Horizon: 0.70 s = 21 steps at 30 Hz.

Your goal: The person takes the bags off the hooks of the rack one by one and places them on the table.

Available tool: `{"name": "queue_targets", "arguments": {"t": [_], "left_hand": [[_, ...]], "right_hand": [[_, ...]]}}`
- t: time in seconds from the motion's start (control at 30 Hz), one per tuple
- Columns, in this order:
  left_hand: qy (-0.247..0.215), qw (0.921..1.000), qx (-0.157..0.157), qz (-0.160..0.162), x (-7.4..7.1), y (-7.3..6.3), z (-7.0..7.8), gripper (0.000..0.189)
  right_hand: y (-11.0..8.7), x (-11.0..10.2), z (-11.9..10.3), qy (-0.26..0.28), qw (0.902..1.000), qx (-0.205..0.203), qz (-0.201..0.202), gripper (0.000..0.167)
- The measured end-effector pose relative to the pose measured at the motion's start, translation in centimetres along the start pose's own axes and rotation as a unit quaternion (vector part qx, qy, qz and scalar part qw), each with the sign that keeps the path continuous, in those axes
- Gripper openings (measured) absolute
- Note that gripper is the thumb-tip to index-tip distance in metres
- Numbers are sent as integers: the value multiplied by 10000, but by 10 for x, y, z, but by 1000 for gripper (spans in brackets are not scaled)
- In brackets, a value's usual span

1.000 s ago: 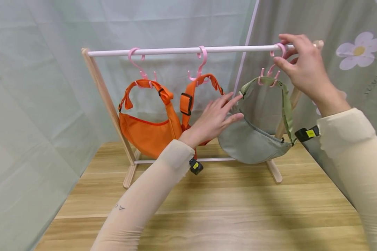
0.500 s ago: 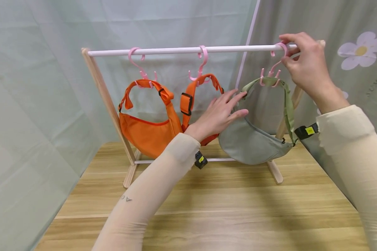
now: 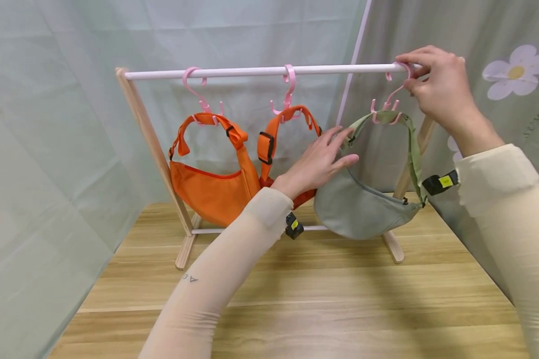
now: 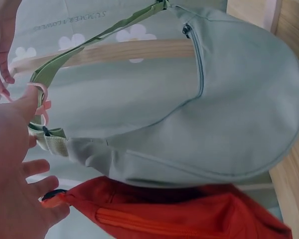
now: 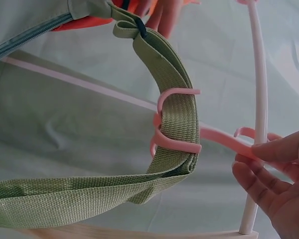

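Note:
A grey-green crescent bag (image 3: 364,207) hangs by its strap (image 5: 177,117) from a pink hook hanger (image 3: 393,102) at the right end of the white rail (image 3: 242,72). My right hand (image 3: 444,85) pinches the upper curve of that hanger against the rail; in the right wrist view, thumb and fingers of the right hand (image 5: 281,174) lie on either side of it. My left hand (image 3: 316,162) has its fingers extended, fingertips right at the left end of the bag's strap. The left wrist view has the left hand (image 4: 15,164) beside the strap's buckle, fingers spread and loosely bent.
An orange bag (image 3: 211,194) hangs from a pink hanger (image 3: 202,94) at the left of the rail. Another orange bag (image 4: 164,214) hangs mid-rail, partly behind my left arm. The rack's wooden legs (image 3: 186,249) stand on a wood-grain table (image 3: 323,309). Curtains (image 3: 72,124) close in behind.
My left hand has shifted slightly right and up along with the grey-green bag, which has swung a little to the right. The right hand has closed in on the hanger's curve.

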<state>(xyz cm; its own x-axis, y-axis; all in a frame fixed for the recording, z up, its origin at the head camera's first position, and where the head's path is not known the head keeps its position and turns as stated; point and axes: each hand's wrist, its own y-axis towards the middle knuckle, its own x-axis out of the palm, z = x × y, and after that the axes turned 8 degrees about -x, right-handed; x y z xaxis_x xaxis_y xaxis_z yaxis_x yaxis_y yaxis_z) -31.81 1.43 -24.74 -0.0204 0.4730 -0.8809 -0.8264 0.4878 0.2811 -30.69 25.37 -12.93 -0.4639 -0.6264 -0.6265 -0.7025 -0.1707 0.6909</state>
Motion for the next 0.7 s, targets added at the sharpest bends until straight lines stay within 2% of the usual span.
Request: {"name": "queue_targets", "arguments": {"t": [0.2,0.47,0.57,0.7], "left_hand": [[-289,9995,-82,78,1,1,2,74],[-472,9972,-448,378,1,1,9,71],[-626,9958,-452,494,2,2,12,73],[-831,9943,-455,480,3,3,16,76]], "right_hand": [[3,-2,-2,370,9990,199,-121,46],[4,-1,-3,670,9972,311,-136,46],[4,0,-3,690,9971,301,-125,45],[3,0,-3,733,9969,288,-84,45]]}}
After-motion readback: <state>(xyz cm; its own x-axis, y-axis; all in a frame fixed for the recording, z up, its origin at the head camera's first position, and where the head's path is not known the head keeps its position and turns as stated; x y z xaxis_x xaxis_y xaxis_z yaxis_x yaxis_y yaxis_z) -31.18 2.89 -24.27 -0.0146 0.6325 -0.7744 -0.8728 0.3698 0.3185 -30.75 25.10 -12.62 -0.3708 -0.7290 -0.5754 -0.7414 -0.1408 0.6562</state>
